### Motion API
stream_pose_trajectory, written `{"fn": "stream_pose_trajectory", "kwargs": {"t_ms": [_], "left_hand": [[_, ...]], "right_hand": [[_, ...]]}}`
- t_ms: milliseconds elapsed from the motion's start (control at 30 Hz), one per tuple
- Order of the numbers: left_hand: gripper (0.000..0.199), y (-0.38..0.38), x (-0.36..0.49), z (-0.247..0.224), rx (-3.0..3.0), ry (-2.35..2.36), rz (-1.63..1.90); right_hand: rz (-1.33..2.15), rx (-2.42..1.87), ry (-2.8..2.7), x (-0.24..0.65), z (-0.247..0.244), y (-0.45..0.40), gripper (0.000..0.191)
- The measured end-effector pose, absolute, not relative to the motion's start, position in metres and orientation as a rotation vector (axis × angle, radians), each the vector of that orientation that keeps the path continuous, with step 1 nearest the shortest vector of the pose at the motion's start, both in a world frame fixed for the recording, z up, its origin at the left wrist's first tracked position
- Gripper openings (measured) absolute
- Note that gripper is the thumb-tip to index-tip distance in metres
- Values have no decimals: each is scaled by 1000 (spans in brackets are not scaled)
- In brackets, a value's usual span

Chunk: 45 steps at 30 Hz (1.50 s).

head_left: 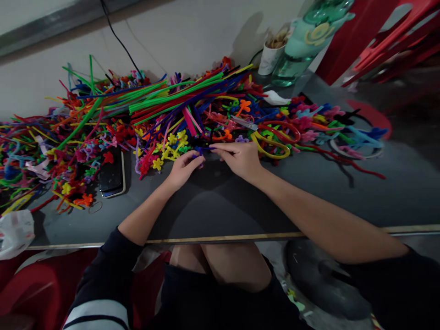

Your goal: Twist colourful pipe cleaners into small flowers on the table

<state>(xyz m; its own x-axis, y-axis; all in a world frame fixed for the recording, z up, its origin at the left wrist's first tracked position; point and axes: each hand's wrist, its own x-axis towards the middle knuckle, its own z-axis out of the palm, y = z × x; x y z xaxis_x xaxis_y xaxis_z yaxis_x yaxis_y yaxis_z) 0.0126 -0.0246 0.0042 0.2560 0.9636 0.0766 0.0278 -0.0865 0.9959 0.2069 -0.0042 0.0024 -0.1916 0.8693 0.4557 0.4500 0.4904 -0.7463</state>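
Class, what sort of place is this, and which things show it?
Probably a small craft workspace: a dark grey table holds heaped multicoloured fuzzy stems, small yellow fuzzy flowers and metal-bladed scissors.

Looks like a small craft workspace here: pipe cleaners heaped just beyond the hands, fuzzy flowers nearer in, scissors past the right hand, all on a dark table!

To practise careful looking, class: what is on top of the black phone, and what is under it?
A red flower shape lies on the black phone. A pale rim shows beneath; whatever else is underneath is covered.
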Motion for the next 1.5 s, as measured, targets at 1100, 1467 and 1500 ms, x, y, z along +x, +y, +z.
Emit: {"fn": "stream_pose_trajectory", "kwargs": {"t_ms": [1100, 1467, 1500], "left_hand": [[27, -22, 17, -6, 1429, 1063, 964], [36, -23, 18, -9, 1313, 1073, 1010], [38, -24, 18, -7, 1284, 1043, 1022]], "right_hand": [[892, -927, -1932, 203, 12, -10, 27], [311, -929, -2032, 202, 2, -5, 17], [246, -906, -2027, 202, 1, -5, 17]]}}
